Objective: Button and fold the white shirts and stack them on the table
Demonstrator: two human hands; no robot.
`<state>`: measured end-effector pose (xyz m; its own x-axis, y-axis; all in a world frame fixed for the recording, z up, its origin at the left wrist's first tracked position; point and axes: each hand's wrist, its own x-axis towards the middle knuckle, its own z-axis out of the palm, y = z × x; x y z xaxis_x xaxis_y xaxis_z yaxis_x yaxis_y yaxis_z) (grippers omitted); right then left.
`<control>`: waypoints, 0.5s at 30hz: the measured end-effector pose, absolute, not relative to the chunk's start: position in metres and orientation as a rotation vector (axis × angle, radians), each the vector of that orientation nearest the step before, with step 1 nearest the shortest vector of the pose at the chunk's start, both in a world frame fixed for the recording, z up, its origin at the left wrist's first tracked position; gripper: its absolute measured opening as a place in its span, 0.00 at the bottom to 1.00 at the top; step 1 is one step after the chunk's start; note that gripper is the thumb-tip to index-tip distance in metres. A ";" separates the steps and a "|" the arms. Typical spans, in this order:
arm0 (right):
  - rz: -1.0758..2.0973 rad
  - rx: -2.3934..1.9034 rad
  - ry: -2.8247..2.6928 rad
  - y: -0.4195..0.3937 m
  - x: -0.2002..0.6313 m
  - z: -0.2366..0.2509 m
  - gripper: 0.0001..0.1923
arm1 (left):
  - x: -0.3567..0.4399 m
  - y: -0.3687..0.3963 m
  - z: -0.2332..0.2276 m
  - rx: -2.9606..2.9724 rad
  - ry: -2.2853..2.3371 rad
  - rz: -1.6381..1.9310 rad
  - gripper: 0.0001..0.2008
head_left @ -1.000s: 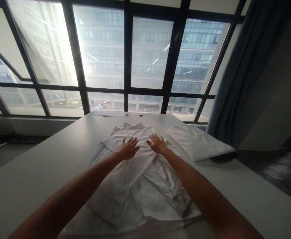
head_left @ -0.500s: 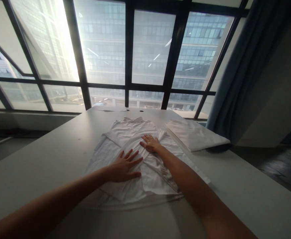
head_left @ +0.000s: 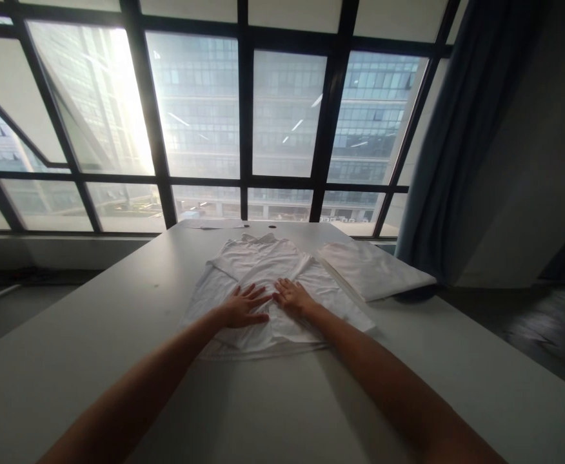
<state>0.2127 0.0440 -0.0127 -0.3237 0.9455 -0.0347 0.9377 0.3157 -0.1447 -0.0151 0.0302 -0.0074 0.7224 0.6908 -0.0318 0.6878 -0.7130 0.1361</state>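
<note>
A white collared shirt [head_left: 258, 264] lies spread on the grey table [head_left: 118, 309], collar toward the window and sleeves folded inward. My left hand [head_left: 241, 307] rests flat on the shirt's lower middle, fingers apart. Beside it, almost touching, my right hand [head_left: 291, 296] also presses flat on the cloth with fingers spread. Neither hand grips anything.
A folded white garment [head_left: 374, 270] lies to the right of the shirt near the table's right edge. A flat sheet of paper [head_left: 215, 223] sits at the far edge. Large windows stand behind the table, and a dark curtain [head_left: 456, 142] hangs at the right.
Both hands have slid down the shirt from near the collar toward its lower part and now lie side by side. The view has pulled back from the table.
</note>
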 end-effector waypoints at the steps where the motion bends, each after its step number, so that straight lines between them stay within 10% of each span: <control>1: 0.246 -1.810 -2.499 0.035 0.221 -0.014 0.34 | -0.016 0.031 -0.008 2.789 1.116 0.024 0.37; 9: 0.244 -2.038 -2.352 -0.006 0.276 -0.011 0.35 | -0.019 0.015 -0.006 2.804 1.188 0.324 0.29; 15: -0.088 -2.304 -1.801 -0.020 0.306 0.004 0.29 | -0.064 -0.010 0.007 2.473 2.147 0.349 0.27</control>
<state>0.3057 -0.0198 0.0038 0.2493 0.9517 0.1790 0.9647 -0.2279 -0.1322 -0.0636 -0.0100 0.0069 0.1325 0.9573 0.2570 0.9894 -0.1433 0.0237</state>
